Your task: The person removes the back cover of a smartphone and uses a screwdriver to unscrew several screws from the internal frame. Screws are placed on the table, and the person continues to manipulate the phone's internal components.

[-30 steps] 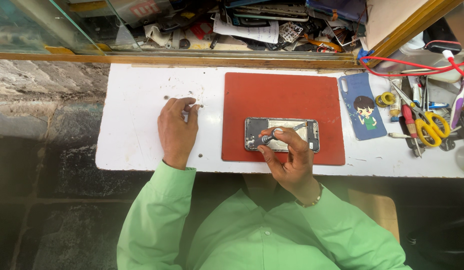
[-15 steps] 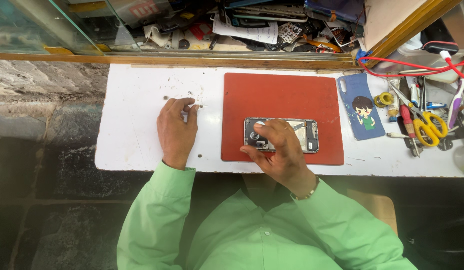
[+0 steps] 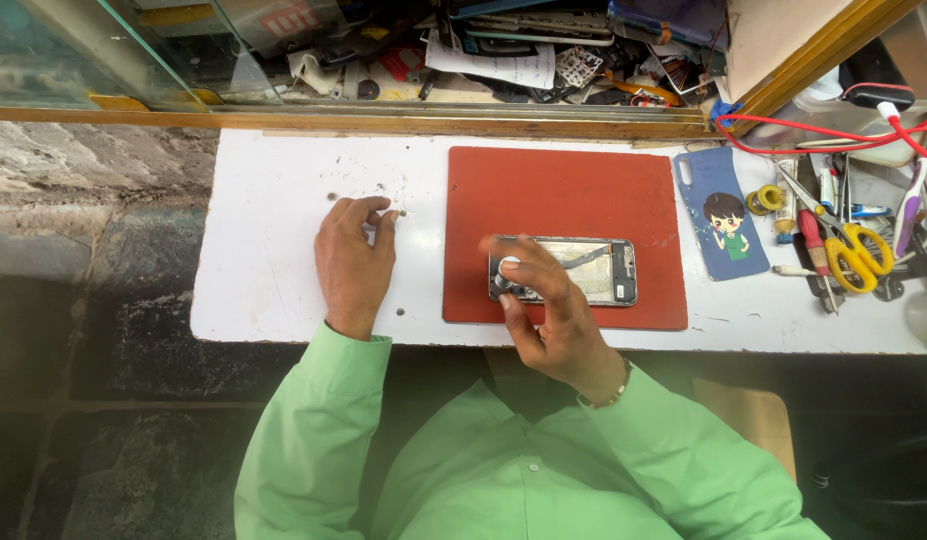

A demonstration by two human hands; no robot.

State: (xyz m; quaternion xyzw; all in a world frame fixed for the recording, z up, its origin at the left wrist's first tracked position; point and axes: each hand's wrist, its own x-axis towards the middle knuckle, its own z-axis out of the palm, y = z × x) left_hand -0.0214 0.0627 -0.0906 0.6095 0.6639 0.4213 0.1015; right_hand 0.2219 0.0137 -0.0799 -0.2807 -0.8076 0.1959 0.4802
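A: Two hands on the bench. Right hand (image 3: 549,320) has its fingertips bunched on the left end of the opened phone (image 3: 574,272), apparently pinching a small part at the camera corner; blur hides what exactly. Phone lies back-off, insides showing, on the red mat (image 3: 564,195).

B: And the other one?

A: Left hand (image 3: 356,262) rests palm down on the white tabletop (image 3: 264,250), well left of that grip, thumb and forefinger closed near some tiny screws (image 3: 396,212). Can't tell if one is actually held.

B: How far along?

A: My read: cover already off, screws out and set aside, internals being worked. Reassembly or part swap still open; nothing shows it closing up.

B: Room to move?

A: Right of the grip the mat runs bare past the phone, then a blue phone case (image 3: 722,215), then crowded tools: yellow-handled scissors (image 3: 856,250), a red screwdriver (image 3: 812,240). Beyond the grip, plenty of bare mat up to the wooden sill (image 3: 384,122). Phone sits near the mat's front edge, table edge just after. Loose screws lie well in from any edge.
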